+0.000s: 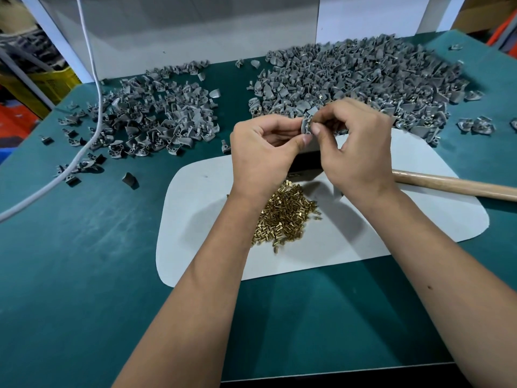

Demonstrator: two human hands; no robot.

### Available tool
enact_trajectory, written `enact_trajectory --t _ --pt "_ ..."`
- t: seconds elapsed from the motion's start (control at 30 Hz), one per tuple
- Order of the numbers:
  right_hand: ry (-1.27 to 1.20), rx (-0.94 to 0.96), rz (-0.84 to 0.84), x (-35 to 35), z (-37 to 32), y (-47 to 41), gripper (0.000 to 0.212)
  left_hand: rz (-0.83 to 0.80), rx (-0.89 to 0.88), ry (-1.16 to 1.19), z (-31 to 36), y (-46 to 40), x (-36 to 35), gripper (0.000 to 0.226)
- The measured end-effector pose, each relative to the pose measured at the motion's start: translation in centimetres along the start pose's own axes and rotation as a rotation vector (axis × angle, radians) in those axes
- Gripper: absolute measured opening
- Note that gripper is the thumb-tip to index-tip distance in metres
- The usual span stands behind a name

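I find no writing, label, brand or number that I can read. The grey part pinched between my fingertips shows a bare surface, as do the brass pins below them and the white sheet underneath.

I count two hands, the left hand and the right hand, holding one grey part. The counter carries two piles of such parts, a left pile and a right pile, each too many to count. I also see one heap of brass pins, one white mat, one wooden handle and one cable.
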State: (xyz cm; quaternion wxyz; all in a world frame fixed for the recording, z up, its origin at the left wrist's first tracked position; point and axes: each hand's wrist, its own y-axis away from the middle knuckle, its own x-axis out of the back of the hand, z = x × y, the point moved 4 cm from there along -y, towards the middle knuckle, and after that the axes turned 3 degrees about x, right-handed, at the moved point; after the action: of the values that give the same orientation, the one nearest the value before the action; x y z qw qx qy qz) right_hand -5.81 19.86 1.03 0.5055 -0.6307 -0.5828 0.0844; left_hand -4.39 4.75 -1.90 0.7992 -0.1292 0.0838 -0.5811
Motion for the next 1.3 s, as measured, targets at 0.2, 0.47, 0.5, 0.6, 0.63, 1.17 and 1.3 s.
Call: enact_trajectory --t 0.2,0.47,0.5,0.6,0.63,1.17,1.3 --pt "0.017 -0.045 0.0 -0.4 0.1 0.1 0.008 0.02 -0.053 -0.084 0.2 0.2 -0.3 0.034" --pt "0.005 -0.089 -0.122 -0.4 0.3 -0.1 0.009 -0.005 -0.171 -0.269 0.3 0.3 -0.2 0.017" --pt "-0.017 -0.095 -0.17 -0.2 0.4 -0.2 0.01 0.009 -0.183 -0.305 0.3 0.3 -0.1 0.018" --pt "0.043 -0.141 -0.384 1.2 1.6 -0.9 0.01 0.049 -0.185 -0.415 0.6 0.2 0.1 0.034" --pt "0.121 -0.163 -0.485 1.8 2.4 -1.1 0.009 0.06 -0.177 -0.436 0.7 0.2 0.3 0.038" --pt "0.285 -0.279 -0.758 4.1 5.4 -1.3 0.023 0.042 -0.07 -0.562 -1.1 -1.4 2.4 0.014" --pt "0.201 -0.263 -0.536 3.8 3.3 -2.6 0.036 0.025 -0.017 -0.494 -1.3 -1.4 2.1 0.01"
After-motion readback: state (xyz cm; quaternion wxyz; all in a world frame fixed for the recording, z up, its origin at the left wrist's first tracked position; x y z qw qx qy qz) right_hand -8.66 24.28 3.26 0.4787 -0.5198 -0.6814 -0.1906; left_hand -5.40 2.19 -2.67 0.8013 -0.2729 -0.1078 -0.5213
